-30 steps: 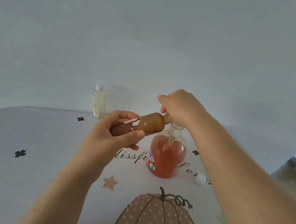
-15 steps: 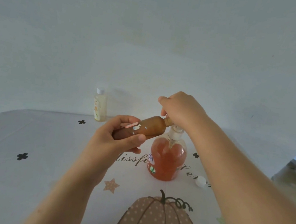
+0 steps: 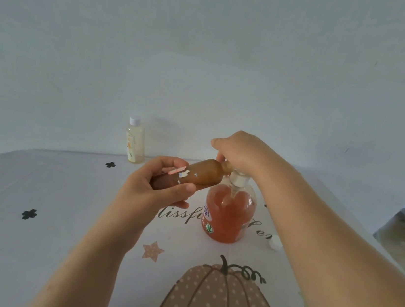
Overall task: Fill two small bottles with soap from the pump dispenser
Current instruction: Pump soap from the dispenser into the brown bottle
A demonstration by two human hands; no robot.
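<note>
Brown bottle (image 3: 199, 176) held to the pump dispenser (image 3: 229, 216); both hands engaged.

The left hand (image 3: 155, 191) grips the brown bottle round its lower body, fingers and thumb curled about it, and holds it in the air tilted nearly level, neck up against the dispenser's pump head. The right hand (image 3: 239, 150) sits on top of the pump head with fingers curled down over it; the nozzle is hidden beneath the hand. The dispenser stands upright near the middle of the table (image 3: 29, 246) and contains orange soap. A pale yellow bottle (image 3: 135, 144), capped, stands at the table's far edge, well apart. A white cap (image 3: 275, 244) lies near the dispenser, towards the right edge.
</note>
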